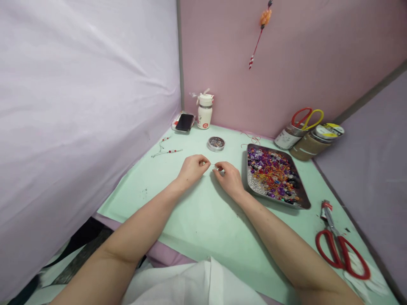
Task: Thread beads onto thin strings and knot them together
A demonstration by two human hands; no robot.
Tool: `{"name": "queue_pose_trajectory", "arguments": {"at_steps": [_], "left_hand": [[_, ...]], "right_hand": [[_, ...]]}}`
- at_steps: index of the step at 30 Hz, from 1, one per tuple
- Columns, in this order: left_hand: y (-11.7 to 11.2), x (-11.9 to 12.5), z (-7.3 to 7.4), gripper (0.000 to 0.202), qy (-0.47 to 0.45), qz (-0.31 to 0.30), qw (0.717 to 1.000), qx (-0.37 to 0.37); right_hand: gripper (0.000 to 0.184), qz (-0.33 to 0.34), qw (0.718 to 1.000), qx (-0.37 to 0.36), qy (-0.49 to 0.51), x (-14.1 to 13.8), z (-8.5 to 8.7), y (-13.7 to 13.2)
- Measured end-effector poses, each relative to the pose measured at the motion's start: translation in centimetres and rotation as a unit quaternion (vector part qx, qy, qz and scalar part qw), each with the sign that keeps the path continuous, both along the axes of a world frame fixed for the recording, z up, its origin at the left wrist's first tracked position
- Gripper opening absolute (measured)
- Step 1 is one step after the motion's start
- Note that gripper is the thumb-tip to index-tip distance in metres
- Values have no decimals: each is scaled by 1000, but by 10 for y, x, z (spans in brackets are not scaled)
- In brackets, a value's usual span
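My left hand (193, 167) and my right hand (228, 177) meet over the mint-green table mat (203, 220), fingertips almost touching. Both are pinched shut on a thin thread or wire (212, 164) that runs between them, with a tiny bead at the right fingertips. Just right of my right hand lies a dark metal tray (304, 198) full of purple, orange and clear beads and tangled cord. A small round tin of wire (216, 143) sits just beyond my hands.
Beaded strands (167, 151) lie at the left. A phone (185, 122) and white bottle (204, 111) stand at the back. Jars holding scissors (292, 131) and tape (314, 142) are back right. Red scissors (340, 245) lie front right. A beaded charm (262, 29) hangs on the pink wall.
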State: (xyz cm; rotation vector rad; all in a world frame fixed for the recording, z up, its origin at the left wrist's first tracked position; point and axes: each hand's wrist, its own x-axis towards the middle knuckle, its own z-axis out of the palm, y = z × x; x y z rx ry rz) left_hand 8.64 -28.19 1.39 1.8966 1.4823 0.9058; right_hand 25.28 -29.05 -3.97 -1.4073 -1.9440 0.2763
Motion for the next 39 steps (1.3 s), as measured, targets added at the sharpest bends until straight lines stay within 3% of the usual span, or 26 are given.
{"name": "queue_pose_trajectory", "arguments": {"at_steps": [6, 23, 39], "left_hand": [[-2, 4, -3, 20, 52, -15, 998, 39], [-6, 10, -7, 17, 87, -9, 993, 82], [-6, 11, -24, 15, 172, -12, 965, 197]], "right_hand": [[12, 4, 999, 50, 4, 0, 4, -1], [6, 7, 993, 121, -4, -2, 3, 0], [6, -4, 991, 132, -35, -2, 5, -1]]}}
